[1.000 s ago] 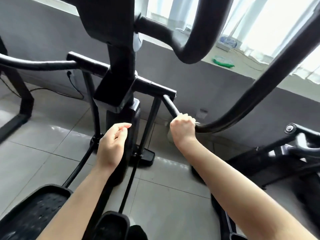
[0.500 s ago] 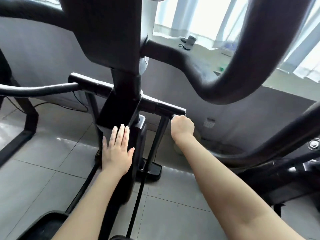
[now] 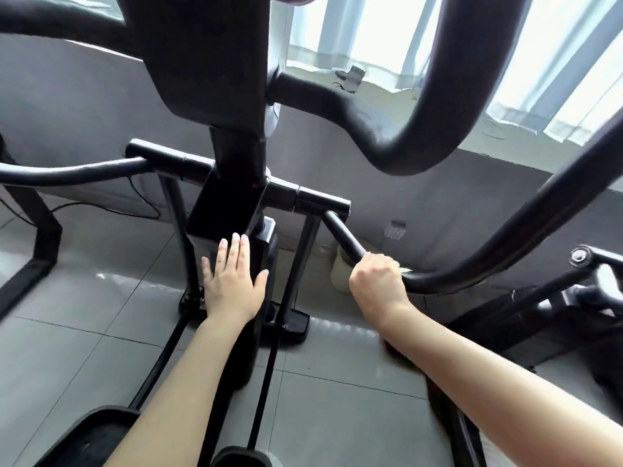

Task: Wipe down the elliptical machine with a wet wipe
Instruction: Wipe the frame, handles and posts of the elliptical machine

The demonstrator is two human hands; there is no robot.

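Observation:
The black elliptical machine (image 3: 229, 203) fills the view, its centre column rising in front of me. My left hand (image 3: 232, 281) lies flat with straight fingers against the lower part of that column. My right hand (image 3: 379, 281) grips the right swing-arm bar (image 3: 344, 237) where it bends. A small white edge of the wet wipe (image 3: 406, 272) sticks out beside the knuckles; the rest is hidden inside the fist. The fixed handlebar (image 3: 387, 146) loops overhead.
A second black machine (image 3: 580, 298) stands at the right. The left foot pedal (image 3: 87, 436) is at the bottom left. A grey wall and a windowsill (image 3: 371, 82) with small items lie ahead. A black cable (image 3: 135, 203) runs along the tiled floor.
My right hand has slid down the swing-arm bar from just under the crossbar to the bend. My left hand went from loosely curled to flat against the column.

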